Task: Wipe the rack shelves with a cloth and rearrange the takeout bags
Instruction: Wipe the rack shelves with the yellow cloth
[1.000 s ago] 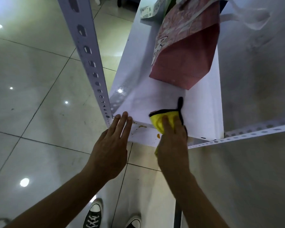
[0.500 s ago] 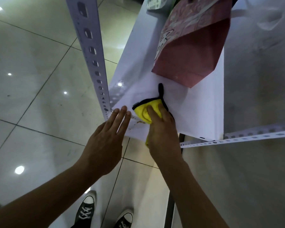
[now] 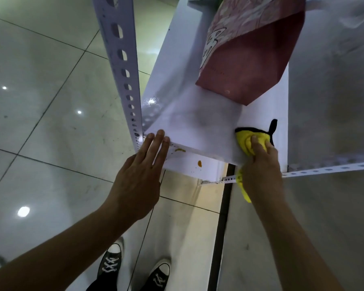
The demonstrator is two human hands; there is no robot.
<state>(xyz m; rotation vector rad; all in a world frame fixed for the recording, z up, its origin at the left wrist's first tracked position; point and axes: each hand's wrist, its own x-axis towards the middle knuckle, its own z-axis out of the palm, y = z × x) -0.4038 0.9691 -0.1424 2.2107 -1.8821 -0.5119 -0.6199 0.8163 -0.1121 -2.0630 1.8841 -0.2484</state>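
Head view: right hand [image 3: 261,164] grips cloth [image 3: 245,137] (yellow), pressed on shelf [image 3: 198,120].

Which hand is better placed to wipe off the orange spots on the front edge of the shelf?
Probably the right hand: it already holds the yellow cloth on the shelf, beside the orange spots. The left hand holds nothing; its fingertips only rest on the shelf corner.

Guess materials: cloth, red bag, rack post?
Cloth: likely microfibre, from its fuzzy yellow pile and black edging. Red bag: probably matte non-woven fabric or paper; it shows crisp folds and no gloss. Post: looks like painted steel angle, smooth white with punched slots.
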